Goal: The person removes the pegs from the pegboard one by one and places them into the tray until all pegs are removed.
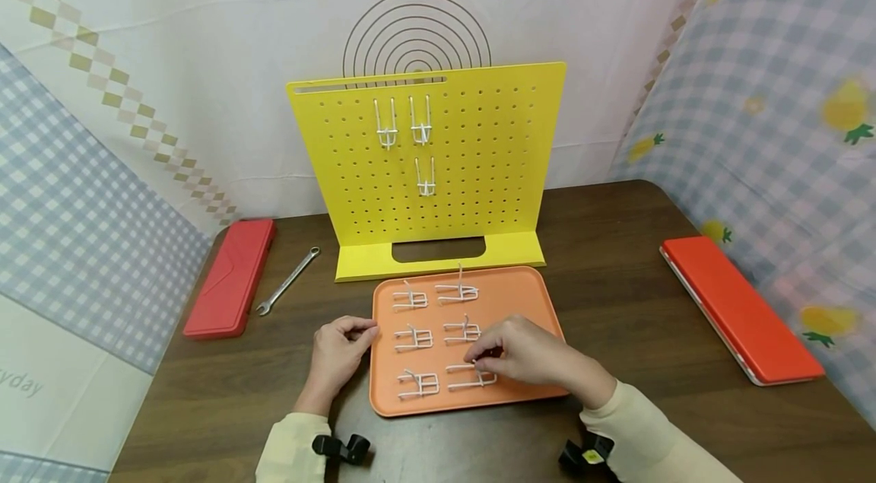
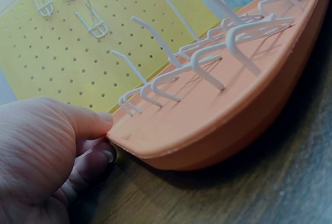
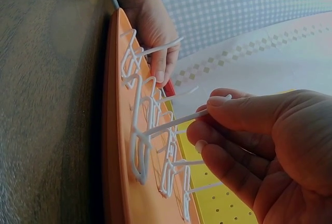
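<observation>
An orange tray [image 1: 438,403] lies on the table with several white wire pegboard hooks on it in two columns. My right hand [image 1: 523,352] pinches the upright prong of the front right hook [image 1: 472,382] between thumb and fingers; in the right wrist view that hook [image 3: 139,151] stands at the tray. With thumb and fingers, my left hand [image 1: 341,352] grips the tray's left rim, as the left wrist view shows at the tray edge [image 2: 150,151]. Behind the tray stands a yellow pegboard [image 1: 493,156] with three white hooks hanging on it, one of them lower [image 1: 426,182].
To the left lie a red case [image 1: 229,278] and a combination wrench [image 1: 289,281]. At the right is a red-orange flat case [image 1: 742,308]. The pegboard's foot [image 1: 363,262] sits just behind the tray. Patterned cloth hangs around the table.
</observation>
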